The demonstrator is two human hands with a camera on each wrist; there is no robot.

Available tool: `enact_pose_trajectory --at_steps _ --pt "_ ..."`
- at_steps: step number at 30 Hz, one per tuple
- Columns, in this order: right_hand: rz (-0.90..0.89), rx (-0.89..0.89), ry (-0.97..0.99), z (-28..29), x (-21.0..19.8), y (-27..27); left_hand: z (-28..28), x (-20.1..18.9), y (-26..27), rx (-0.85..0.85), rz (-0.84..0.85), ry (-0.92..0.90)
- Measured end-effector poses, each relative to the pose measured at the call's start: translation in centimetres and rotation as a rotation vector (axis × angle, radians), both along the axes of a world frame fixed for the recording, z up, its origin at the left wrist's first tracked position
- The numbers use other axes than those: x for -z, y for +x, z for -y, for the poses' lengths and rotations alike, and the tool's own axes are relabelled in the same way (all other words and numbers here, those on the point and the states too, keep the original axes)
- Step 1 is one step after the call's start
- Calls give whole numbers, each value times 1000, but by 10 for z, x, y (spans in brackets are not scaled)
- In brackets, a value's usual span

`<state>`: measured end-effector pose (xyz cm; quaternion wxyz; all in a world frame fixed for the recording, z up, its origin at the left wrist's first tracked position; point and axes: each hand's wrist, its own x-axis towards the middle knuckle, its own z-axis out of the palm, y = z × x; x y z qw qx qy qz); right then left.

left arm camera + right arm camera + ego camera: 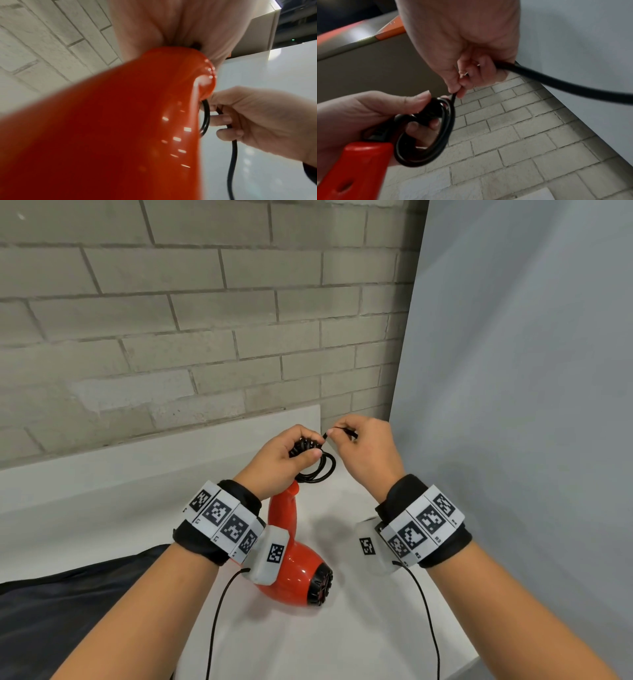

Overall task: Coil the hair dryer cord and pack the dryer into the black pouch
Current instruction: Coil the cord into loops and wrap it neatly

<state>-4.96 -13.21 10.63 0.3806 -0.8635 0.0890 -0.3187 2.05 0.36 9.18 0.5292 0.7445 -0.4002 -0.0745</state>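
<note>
- Grey brick wall [171, 313] and a pale partition stand behind the white bench [342, 628], where the work goes on.
- Glossy red hair dryer [291, 570] lies under the left wrist, its black grille toward the person and its handle rising up and away into the left hand [284, 463].
- Left hand is closed round the top of the handle, thumb and fingers [419, 98] clamping a few small loops of the thin black cord [443, 129] just beside the handle end.
- Right hand [366, 446], just right of the coil and at its level, pinches the free run of cord between thumb and forefinger; the rest trails back past its palm.
- Judged from this, the next loop must travel leftward from the right fingers onto the coil, so the right hand feeds and the left only holds.
- Dark, soft black pouch [68, 611] lies on the bench at the lower left, apart from both hands and untouched; packing is not yet begun.
</note>
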Motion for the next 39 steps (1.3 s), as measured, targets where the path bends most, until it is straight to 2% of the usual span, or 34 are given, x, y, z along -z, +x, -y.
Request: enact_pose_trajectory --at_steps 9,14,16,20,25,27,29,31,34,37,39 --pt "127 -66 96 -10 -2 -10 -3 -3 -3 -31 18 0" --pt "65 -219 58 -8 8 -16 -4 1 3 -150 31 -91" --pt "-79 -269 75 0 25 -16 -4 3 7 -215 -33 -150" --pt "-482 -400 104 24 70 -16 -2 5 9 -262 -88 -225" --pt "-811 -551 138 42 97 -21 0 7 12 -342 -129 -289" --pt "-967 -556 47 46 105 -22 0 8 14 -356 -146 -304" --pt "-1001 -449 -57 50 112 -18 0 8 15 -352 -137 -295" --pt "-904 -287 -75 52 113 -13 -1 8 15 -354 -117 -290" --pt "-499 -138 189 43 96 -11 -1 10 16 -368 -79 -284" --pt "85 -149 387 20 63 -15 -1 10 14 -370 -48 -264" --pt "318 -234 482 1 43 -21 0 10 13 -366 -37 -262"
